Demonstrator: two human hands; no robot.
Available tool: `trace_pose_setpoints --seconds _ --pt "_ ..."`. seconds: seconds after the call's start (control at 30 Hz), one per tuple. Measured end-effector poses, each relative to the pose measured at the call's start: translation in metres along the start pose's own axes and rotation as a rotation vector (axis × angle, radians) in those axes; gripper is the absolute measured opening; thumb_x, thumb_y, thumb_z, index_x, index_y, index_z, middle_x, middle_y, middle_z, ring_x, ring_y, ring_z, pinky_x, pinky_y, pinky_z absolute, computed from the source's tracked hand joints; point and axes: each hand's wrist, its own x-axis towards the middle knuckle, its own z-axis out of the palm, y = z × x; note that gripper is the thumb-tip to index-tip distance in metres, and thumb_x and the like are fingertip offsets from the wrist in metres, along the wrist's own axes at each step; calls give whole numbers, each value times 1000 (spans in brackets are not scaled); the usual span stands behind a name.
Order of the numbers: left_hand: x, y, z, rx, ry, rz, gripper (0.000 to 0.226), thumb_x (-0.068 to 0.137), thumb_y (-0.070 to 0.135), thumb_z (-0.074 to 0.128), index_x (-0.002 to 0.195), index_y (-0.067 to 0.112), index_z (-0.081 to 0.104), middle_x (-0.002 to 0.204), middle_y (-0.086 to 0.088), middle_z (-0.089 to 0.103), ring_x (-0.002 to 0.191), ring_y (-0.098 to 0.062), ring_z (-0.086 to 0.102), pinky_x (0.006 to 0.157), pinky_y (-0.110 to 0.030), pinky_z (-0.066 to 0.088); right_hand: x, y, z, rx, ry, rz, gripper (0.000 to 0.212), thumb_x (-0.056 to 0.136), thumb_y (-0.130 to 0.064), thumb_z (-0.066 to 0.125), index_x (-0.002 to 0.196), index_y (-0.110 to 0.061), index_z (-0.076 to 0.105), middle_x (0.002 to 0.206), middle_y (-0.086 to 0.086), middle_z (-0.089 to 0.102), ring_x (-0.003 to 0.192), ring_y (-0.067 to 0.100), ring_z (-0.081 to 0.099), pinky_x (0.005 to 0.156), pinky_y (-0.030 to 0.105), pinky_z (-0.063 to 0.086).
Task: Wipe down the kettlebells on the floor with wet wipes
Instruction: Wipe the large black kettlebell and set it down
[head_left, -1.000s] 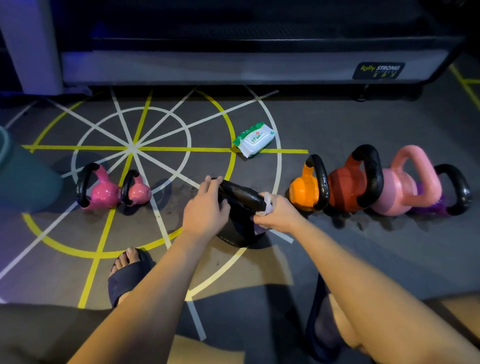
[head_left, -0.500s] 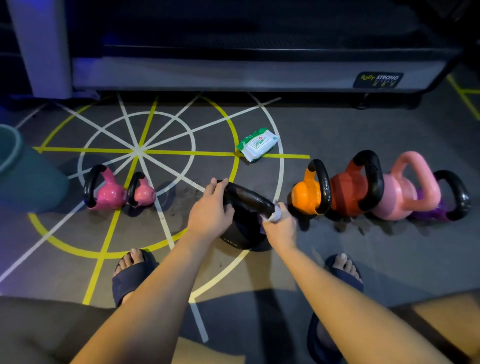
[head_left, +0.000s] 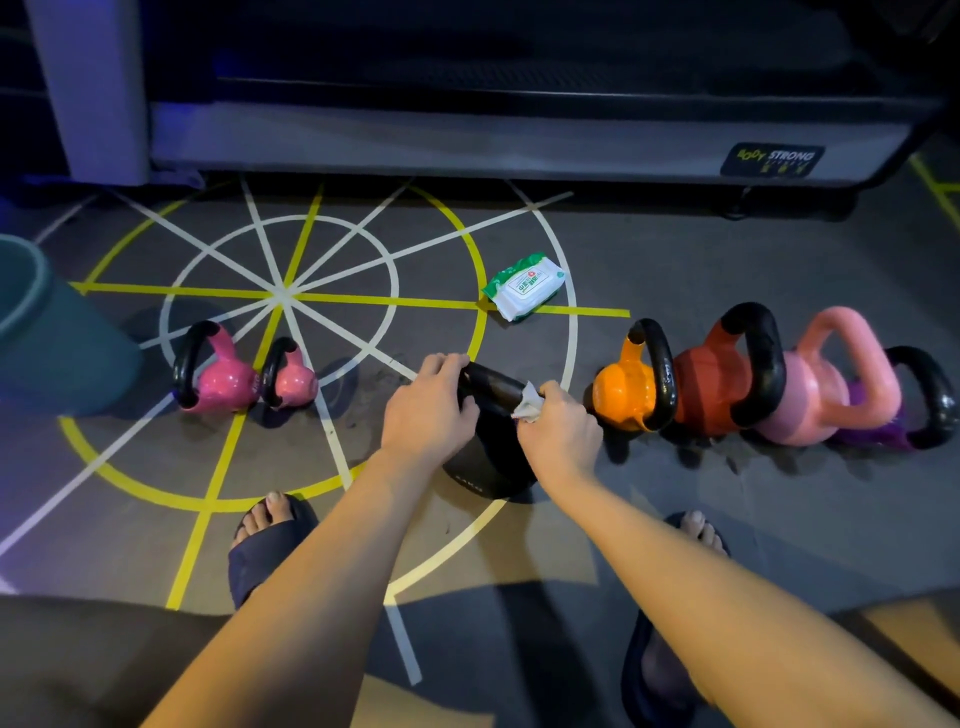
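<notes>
On the grey floor (head_left: 701, 270), near its middle and over the painted yellow and white circle, stood the black kettlebell (head_left: 488, 460). The left hand (head_left: 428, 410) gripped the left end of its handle, fingers curled over the top of the bar. The right hand (head_left: 558, 431) pinched a crumpled white wet wipe (head_left: 527, 404) against the right end of the same handle, fingers bunched tight round the wipe. Just to the right, four more stood in a close row toward the floor's right edge: the orange kettlebell (head_left: 621, 397), the red kettlebell (head_left: 711, 395), the pale pink kettlebell (head_left: 810, 410) and the purple kettlebell (head_left: 883, 428). Toward the left edge, two small pink kettlebells (head_left: 223, 384) sat side by side near a teal bucket (head_left: 52, 338). The pack of wet wipes (head_left: 522, 286) lay beyond the black kettlebell, toward the far edge, well apart from both hands.
</notes>
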Motion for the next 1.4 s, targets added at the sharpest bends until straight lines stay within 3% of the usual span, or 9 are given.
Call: trace_pose_setpoints --seconds 0.1,0.2,0.43,0.63,0.8,0.97,1.13,1.27,1.4 --pt "5 5 -1 46 -5 3 50 96 36 54 143 24 44 134 -2 52 112 -28 62 88 -40 49 5 -14 0 -72 2 -83 24 87 -23 70 106 -13 59 96 8 70 101 35 66 79 42 54" --pt "2 2 -1 -7 -9 -11 49 96 31 54 144 25 44 137 0 50 114 -26 61 91 -40 47 10 -16 5 -166 63 -239 25 78 -10 75 98 -9 60 83 10 69 87 33 70 110 46 44" --pt "0 1 -8 -17 -29 1 49 97 28 52 146 28 44 139 1 50 114 -27 61 93 -41 46 5 12 5 -161 152 -401 35 75 -4 74 106 -11 59 89 5 67 80 23 70 119 46 33" --pt "-6 -2 -1 -58 -17 -17 53 98 28 51 150 28 39 145 3 45 120 -25 59 94 -41 46 -2 32 0 -23 81 -279 30 77 -19 79 98 -16 58 77 -3 66 81 17 69 117 40 37" --pt "-8 -6 3 -79 -53 -44 60 98 29 51 155 33 33 161 2 33 133 -26 53 102 -43 45 -2 25 -3 309 -147 37 30 86 -34 70 106 -15 62 92 2 66 88 20 62 72 33 52" --pt "-8 -9 6 -116 -57 -55 63 96 30 53 154 35 32 162 4 31 127 -28 57 101 -43 47 16 19 -8 173 -325 91 30 75 -41 68 86 -14 61 82 6 65 83 26 64 72 45 58" --pt "-6 -12 8 -153 -44 -55 63 94 29 54 153 35 33 161 4 31 124 -28 60 98 -42 47 39 17 -23 144 -552 51 33 68 -35 79 78 -7 65 73 10 65 70 24 64 57 36 48" --pt "-5 -13 9 -157 -33 -66 63 94 30 54 153 35 33 161 4 30 118 -29 63 97 -43 47 35 7 -21 166 -493 -14 17 74 -31 78 74 -21 64 72 1 67 74 20 65 61 32 50" --pt "-5 -12 11 -153 -32 -74 64 94 30 54 154 34 31 162 3 29 123 -30 60 98 -43 48 19 -2 -7 20 -186 -62 20 81 -38 68 82 -21 58 78 2 66 78 28 64 60 33 46"
